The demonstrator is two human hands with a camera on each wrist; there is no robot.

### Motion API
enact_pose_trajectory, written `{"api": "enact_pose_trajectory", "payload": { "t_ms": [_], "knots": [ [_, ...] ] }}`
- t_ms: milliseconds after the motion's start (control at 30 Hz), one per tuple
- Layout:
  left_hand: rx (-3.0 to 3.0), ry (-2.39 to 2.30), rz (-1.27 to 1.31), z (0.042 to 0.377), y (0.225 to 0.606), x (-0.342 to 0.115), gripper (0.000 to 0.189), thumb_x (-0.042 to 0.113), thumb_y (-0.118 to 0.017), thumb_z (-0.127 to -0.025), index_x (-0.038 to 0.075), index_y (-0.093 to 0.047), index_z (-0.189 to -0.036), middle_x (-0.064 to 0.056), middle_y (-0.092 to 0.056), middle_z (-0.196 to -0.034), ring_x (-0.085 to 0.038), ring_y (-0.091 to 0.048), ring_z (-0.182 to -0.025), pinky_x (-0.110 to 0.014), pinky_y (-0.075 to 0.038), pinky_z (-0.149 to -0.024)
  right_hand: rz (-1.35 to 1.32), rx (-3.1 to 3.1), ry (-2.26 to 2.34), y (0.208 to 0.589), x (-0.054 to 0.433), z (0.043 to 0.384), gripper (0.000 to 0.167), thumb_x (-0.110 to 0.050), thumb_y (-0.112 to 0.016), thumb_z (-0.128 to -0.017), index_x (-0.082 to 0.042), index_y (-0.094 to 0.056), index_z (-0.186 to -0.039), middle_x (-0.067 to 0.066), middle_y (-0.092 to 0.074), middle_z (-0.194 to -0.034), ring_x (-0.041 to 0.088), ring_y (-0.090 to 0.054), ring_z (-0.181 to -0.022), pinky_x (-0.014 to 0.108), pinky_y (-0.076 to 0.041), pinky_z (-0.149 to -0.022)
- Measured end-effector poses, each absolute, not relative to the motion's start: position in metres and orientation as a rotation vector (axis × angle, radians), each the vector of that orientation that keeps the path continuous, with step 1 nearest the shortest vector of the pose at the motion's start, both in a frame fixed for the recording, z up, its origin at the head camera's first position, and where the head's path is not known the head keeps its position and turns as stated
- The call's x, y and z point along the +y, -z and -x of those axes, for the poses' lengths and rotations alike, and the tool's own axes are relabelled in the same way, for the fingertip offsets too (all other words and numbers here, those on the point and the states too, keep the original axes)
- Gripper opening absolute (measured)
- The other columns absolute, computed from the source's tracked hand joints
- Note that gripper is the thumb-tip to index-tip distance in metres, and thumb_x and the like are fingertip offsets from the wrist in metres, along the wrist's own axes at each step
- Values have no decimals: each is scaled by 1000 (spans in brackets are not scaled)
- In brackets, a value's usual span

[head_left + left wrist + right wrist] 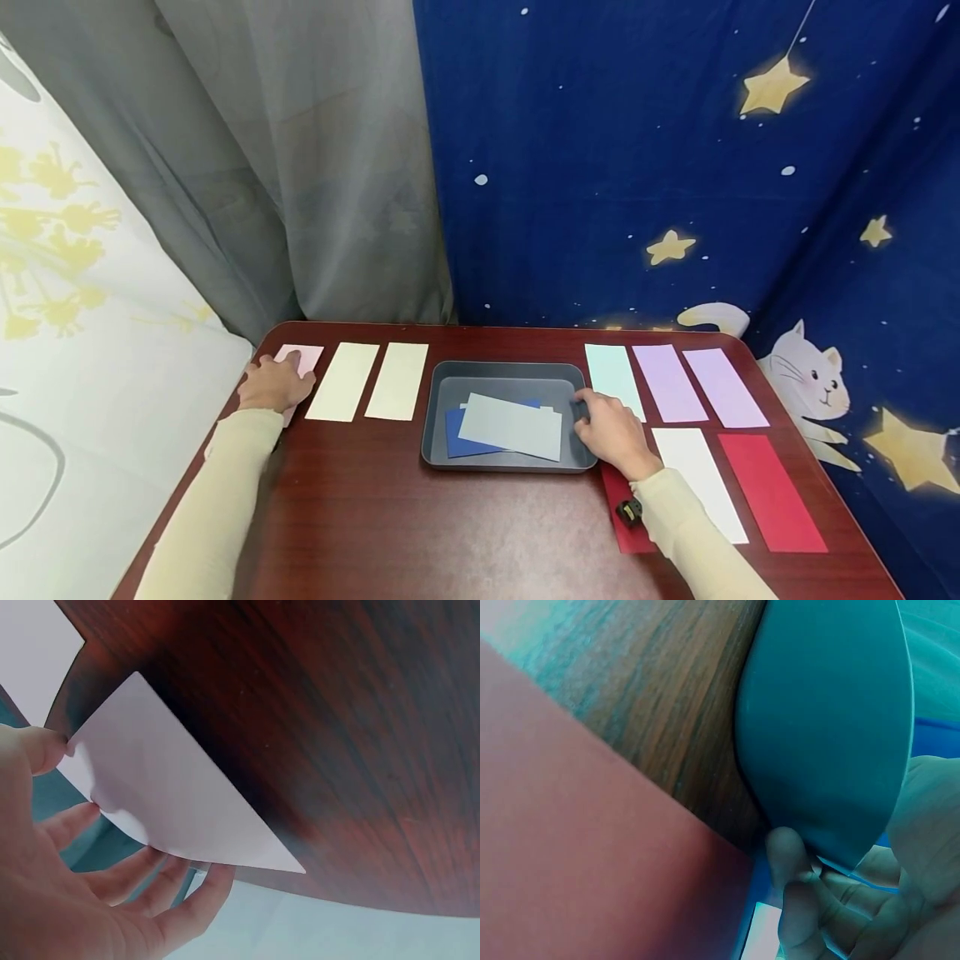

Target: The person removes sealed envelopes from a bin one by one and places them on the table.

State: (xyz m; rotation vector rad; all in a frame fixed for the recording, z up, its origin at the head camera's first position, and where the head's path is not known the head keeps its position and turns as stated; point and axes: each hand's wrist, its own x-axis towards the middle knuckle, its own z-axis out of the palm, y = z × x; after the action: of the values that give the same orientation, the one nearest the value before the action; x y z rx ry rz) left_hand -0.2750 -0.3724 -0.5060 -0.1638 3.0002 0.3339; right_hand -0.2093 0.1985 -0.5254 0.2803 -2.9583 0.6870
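At the far left of the table, my left hand [273, 385] lies over a pale pink card [309, 358], its fingers spread. In the left wrist view its fingertips touch the edge of the pink card [165, 772]. My right hand [617, 429] is at the right end of a grey tray [510, 369], gripping its rim. The right wrist view shows curled fingertips against the outer wall of the tray [817, 727], near its corner; part of the grip is hidden. Inside the tray lie a pale grey card [512, 427] and a blue card [461, 440], partly covered, with another pale edge behind them.
Two cream cards [342, 382] lie between left hand and tray. At right are a mint card [613, 379], two lilac cards [670, 383], a white card [701, 483] and a red card [772, 492]. Another red card [621, 508] lies partly under the right forearm. Curtains [360, 167] hang behind.
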Motion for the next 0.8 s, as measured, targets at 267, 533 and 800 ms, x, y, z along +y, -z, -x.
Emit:
{"api": "enact_pose_trajectory", "payload": {
  "t_ms": [267,533,800],
  "knots": [
    [2988,-321,233,274,512,-372,72,41,-47,-107,-13,-37,-155,-58,-34,-142,-79,-35,-132,-84,-47,-90,-290,-2950,-688,526,199,209,40,-3,-73,-91,-2,-73,-131,16,-77,-115,18,-50,-56,35,-42,-49],
    [2999,-296,242,276,515,-374,74,41,-45,-108,-18,-39,-153,-59,-35,-141,-79,-38,-129,-82,-49,-88,-292,-2950,-699,526,199,209,40,-3,-73,-92,-2,-73,-132,16,-76,-113,17,-49,-55,35,-41,-49],
    [3051,-329,202,275,508,-362,73,39,-46,-108,-17,-39,-154,-57,-32,-147,-78,-35,-131,-85,-45,-90,-294,-2947,-700,527,199,209,41,-3,-73,-92,-1,-73,-132,16,-76,-114,17,-49,-55,34,-41,-48]
  ]
}}
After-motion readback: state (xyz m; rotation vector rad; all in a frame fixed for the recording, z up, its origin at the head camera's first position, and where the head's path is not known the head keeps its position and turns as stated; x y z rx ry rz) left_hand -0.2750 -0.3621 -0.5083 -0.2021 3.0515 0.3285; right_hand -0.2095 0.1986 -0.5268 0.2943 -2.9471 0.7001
